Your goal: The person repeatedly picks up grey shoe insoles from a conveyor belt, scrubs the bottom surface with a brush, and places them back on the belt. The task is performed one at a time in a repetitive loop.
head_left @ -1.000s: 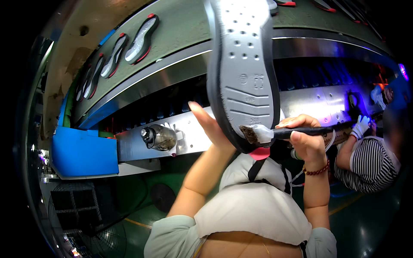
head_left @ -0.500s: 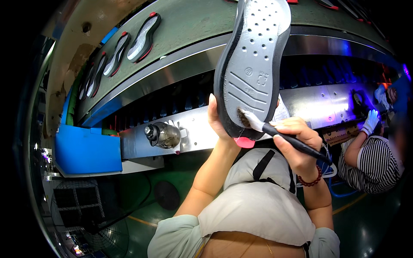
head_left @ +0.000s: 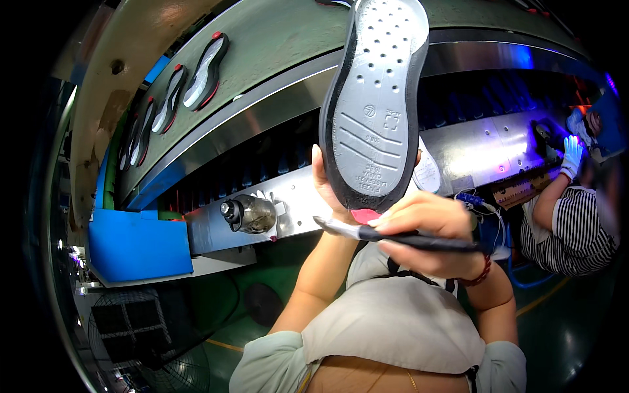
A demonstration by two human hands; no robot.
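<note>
A grey, dimpled and ridged sole (head_left: 373,124) with a black rim, clasped in the left hand's grip (head_left: 329,194), partly hides the green tabletop (head_left: 282,39) and metal ledge (head_left: 298,204) bearing a translucent bottle (head_left: 257,216), while the right hand's grip (head_left: 436,221) clenches a slim, black-handled brush (head_left: 422,240).

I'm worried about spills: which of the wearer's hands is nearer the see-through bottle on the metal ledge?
Left. The left hand, holding the shoe sole, is right of the bottle, apart from it; the right hand, gripping the brush, is farther right.
</note>
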